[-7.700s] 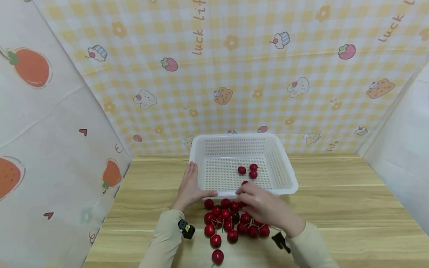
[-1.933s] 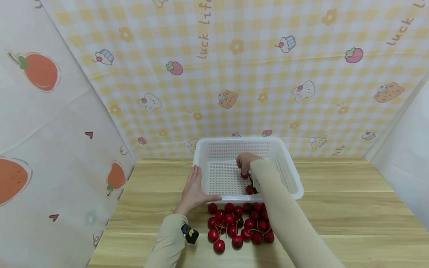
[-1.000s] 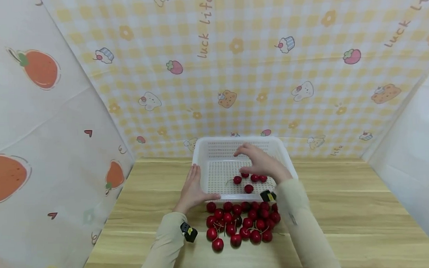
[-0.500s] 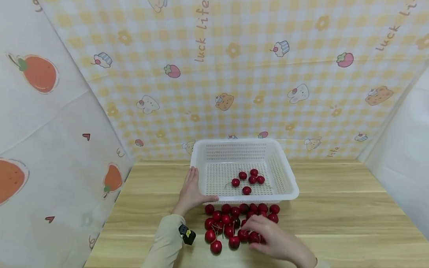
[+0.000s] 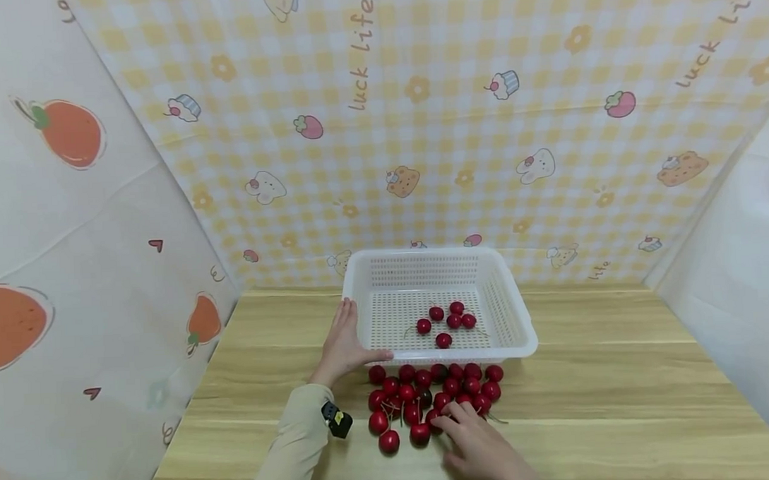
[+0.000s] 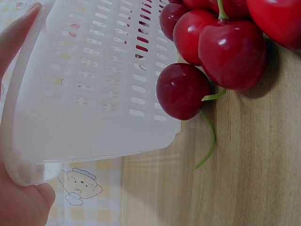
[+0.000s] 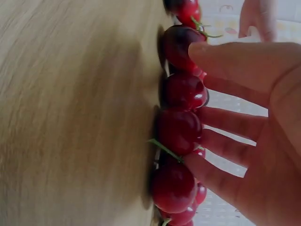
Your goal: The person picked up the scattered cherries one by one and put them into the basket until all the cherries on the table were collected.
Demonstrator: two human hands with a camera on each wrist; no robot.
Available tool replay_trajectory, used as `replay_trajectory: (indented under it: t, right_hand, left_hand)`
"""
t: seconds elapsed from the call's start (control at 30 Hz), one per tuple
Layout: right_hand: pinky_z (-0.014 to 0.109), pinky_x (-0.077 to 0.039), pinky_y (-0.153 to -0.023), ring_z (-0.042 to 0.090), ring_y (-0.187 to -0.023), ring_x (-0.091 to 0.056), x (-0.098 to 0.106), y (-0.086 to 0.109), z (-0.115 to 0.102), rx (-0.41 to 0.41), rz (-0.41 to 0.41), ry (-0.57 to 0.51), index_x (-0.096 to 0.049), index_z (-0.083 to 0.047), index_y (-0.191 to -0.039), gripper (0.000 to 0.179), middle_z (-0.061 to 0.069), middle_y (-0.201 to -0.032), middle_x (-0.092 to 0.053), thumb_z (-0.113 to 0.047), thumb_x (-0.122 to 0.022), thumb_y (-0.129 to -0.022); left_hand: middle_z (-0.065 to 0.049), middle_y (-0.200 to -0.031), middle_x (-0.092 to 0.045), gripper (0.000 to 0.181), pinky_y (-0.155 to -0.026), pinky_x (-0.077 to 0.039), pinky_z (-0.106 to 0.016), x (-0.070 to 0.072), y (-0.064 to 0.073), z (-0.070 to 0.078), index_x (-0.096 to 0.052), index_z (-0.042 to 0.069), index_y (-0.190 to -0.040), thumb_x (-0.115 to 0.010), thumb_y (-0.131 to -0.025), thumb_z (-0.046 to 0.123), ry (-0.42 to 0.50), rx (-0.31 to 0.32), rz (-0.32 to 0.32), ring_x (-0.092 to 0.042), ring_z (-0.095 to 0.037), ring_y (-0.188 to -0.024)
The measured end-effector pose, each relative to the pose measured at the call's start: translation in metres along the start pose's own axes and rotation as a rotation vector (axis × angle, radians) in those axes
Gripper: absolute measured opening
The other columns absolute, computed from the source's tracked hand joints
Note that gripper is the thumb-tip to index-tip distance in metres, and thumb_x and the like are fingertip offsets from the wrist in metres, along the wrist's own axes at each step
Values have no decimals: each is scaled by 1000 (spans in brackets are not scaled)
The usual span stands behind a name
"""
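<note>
A white perforated plastic basket (image 5: 420,354) stands at the back of the table, with several red cherries (image 5: 454,321) on its floor. My left hand (image 5: 341,349) holds its front left corner, thumb along the front rim and fingers against the left side; the left wrist view shows the basket's wall (image 6: 94,127) close by. In front of the basket lies a cluster of loose cherries (image 5: 407,392), some with green stems. My right hand (image 5: 483,445) reaches over the cluster's near right side. In the right wrist view its spread fingers (image 7: 235,117) and thumb touch cherries (image 7: 178,131) without closing round one.
The wooden table (image 5: 618,387) extends to both sides of the basket and cherries. A yellow checked cloth (image 5: 419,140) hangs right behind the basket. White sheets (image 5: 105,243) stand at the left and right edges.
More cherries are inside the basket than at first. My right hand has let go there, come back over the near cluster and lowered among the cherries. My left hand keeps its place.
</note>
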State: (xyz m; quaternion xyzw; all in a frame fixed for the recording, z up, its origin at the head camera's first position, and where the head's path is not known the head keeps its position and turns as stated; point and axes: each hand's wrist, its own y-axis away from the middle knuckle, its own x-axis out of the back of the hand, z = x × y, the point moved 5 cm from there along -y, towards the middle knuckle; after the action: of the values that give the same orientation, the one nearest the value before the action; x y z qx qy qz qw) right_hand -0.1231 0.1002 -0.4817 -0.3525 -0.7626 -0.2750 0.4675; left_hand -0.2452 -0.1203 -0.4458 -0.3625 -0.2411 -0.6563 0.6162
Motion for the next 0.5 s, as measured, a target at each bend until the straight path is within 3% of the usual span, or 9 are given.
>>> replay_trajectory:
  t: [0.3, 0.5]
  right_hand:
    - [28, -50, -73, 10, -82, -45, -3, -2, 3, 80, 212, 94, -64, -16, -99, 21, -7, -91, -52, -9, -65, -80]
    - [23, -48, -66, 10, -77, -45, -3, -3, 5, 137, 325, 182, -64, -15, -83, 20, -7, -83, -53, 1, -64, -71]
  left_hand:
    - [-22, -149, -10, 132, -112, -11, -43, 0, 1, -1, -16, -5, -142, -80, -47, 59, 12, -2, 6, -5, -29, -139]
    - [-21, -149, -9, 131, -112, -12, -43, -1, 0, -1, -15, -5, -142, -81, -47, 58, 10, 0, 7, -5, -29, -139]
